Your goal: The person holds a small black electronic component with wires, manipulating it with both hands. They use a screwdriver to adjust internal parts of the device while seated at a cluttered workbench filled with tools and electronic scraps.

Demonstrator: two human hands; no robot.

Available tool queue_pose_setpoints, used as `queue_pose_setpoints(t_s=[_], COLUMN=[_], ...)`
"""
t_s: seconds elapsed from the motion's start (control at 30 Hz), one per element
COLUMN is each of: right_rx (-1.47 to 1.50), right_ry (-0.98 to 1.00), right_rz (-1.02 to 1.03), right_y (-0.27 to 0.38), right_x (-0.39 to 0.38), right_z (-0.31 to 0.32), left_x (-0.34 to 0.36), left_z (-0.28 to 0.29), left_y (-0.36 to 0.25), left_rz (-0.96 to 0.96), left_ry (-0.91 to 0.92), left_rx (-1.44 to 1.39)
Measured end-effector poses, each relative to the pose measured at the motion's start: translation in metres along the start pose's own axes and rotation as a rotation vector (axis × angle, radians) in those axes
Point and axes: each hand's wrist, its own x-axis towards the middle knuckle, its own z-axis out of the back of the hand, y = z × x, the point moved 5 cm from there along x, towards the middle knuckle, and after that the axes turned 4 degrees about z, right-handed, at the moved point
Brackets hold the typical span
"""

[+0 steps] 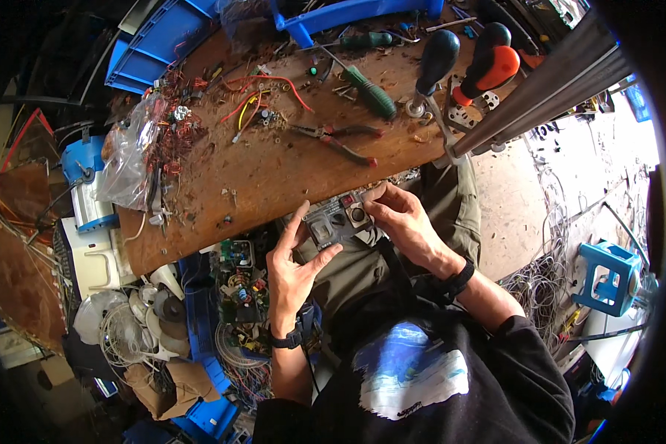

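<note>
A small grey control panel [334, 222] with a rocker switch and a round knob sits in both of my hands, just below the front edge of the wooden workbench [274, 174]. My left hand [294, 263] cradles its left side, index finger pointing up along the edge. My right hand [401, 218] pinches the panel's right end by the knob. Both wrists wear dark bands.
On the bench lie red-handled pliers [344, 142], green screwdrivers [370, 92], black and orange tool handles [462, 63], loose wires [255, 100] and a plastic bag of copper wire [137, 152]. Blue bins [155, 44] stand behind. Scrap fills a crate [240, 288] at my left; a blue stool [607, 277] stands right.
</note>
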Motion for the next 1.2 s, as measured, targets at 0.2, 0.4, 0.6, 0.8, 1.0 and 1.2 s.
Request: queue_pose_setpoints(t_s=[0.2,0.4,0.6,0.8,1.0,1.2], right_rx=[0.029,0.072,0.069,0.058,0.034,0.122], right_ry=[-0.006,0.006,0.015,0.019,0.014,0.028], right_rz=[-0.033,-0.045,-0.045,-0.036,-0.034,-0.034], right_y=[-0.004,-0.012,-0.007,-0.006,-0.010,-0.007], right_x=[0.001,0.003,0.002,0.001,0.002,-0.001], right_z=[0.003,0.007,0.004,0.004,0.007,0.002], left_x=[0.001,0.001,0.001,-0.002,-0.004,-0.006], left_z=[0.002,0.002,0.002,0.002,0.001,-0.003], left_y=[-0.001,-0.003,-0.001,0.000,-0.002,-0.009], left_rz=[0.000,0.000,-0.009,-0.044,-0.041,-0.052], left_ry=[0.006,0.014,0.000,-0.025,-0.034,-0.011], left_rx=[0.055,0.064,0.073,0.088,0.106,0.012])
